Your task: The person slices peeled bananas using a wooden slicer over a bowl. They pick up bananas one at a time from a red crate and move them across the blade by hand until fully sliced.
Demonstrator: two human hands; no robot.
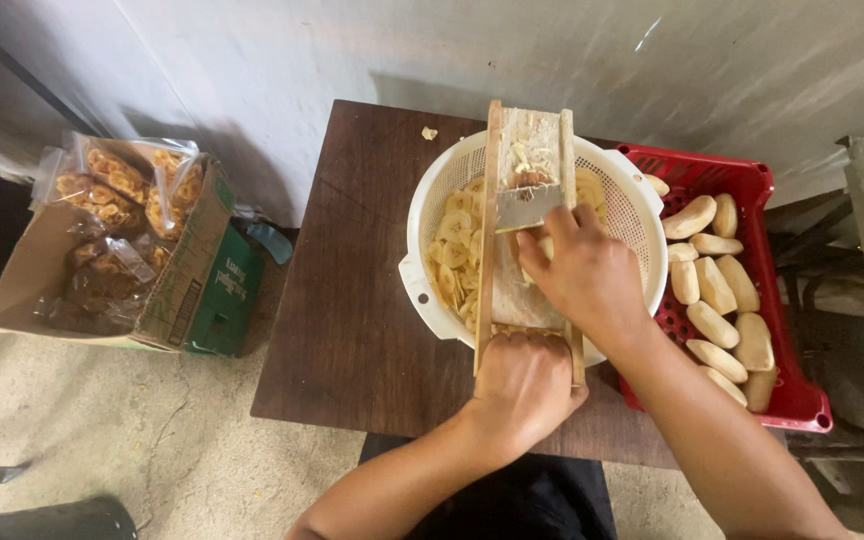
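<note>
A wooden slicer board with a metal blade lies across a white colander on a dark brown table. My left hand grips the near end of the board. Just below the blade, my right hand presses a peeled banana piece against the board. Pale round banana slices lie in the colander under the board.
A red plastic crate with several peeled bananas stands at the table's right. On the floor at the left sits a cardboard box of bagged chips. A white wall runs behind the table.
</note>
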